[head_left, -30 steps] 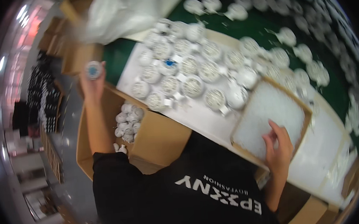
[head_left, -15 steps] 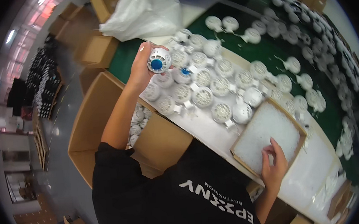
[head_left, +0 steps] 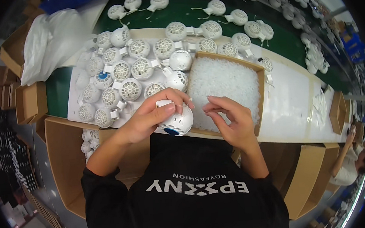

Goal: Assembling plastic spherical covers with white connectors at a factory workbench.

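My left hand [head_left: 155, 116] grips a white mini fan [head_left: 182, 121] with a round slotted body and a blue centre, which faces down toward me. My thumb lies across its top and the fingers curl over the far side. My right hand [head_left: 234, 122] hovers just right of the fan, over the near part of a shallow cardboard box [head_left: 259, 103] of small translucent pieces [head_left: 224, 78]. Its thumb and fingertips come together in a pinch; whatever is between them is too small to make out. Several similar white fans [head_left: 130, 89] with round grilles lie left of the box.
The white worktop [head_left: 288, 101] borders a green conveyor belt [head_left: 140, 18] carrying more fans. A plastic bag [head_left: 52, 42] lies at the far left. Below the worktop, an open carton [head_left: 66, 166] holds white round parts. Another person [head_left: 351, 160] is at the far right.
My left hand has brought the fan from the far left to the middle, beside the box. My right hand's fingers have drawn together near it. The view has turned.
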A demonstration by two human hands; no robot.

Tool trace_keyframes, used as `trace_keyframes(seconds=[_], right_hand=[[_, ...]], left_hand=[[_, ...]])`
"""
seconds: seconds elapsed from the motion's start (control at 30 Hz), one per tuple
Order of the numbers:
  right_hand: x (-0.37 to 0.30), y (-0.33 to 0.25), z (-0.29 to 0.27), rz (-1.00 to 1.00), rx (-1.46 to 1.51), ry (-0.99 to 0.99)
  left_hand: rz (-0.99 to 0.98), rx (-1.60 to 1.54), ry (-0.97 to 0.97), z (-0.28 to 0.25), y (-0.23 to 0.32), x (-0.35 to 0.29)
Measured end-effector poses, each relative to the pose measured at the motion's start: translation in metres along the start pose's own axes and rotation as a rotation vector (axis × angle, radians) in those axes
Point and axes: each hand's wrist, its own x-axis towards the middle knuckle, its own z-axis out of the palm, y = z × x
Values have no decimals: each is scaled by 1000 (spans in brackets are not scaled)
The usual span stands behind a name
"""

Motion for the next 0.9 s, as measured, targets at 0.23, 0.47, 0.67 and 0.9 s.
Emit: trace_keyframes(seconds=[0.23,0.47,0.67,0.9], right_hand=[[1,-1,-2,28,167,56],[6,-5,2,-1,393,202],[10,-9,9,42,516,157],[7,-5,9,-7,468,71]], left_hand=[[107,266,20,6,-5,11],[162,328,23,6,-10,8],[125,384,-50,9,-4,8],[166,359,-14,2,-11,7]])
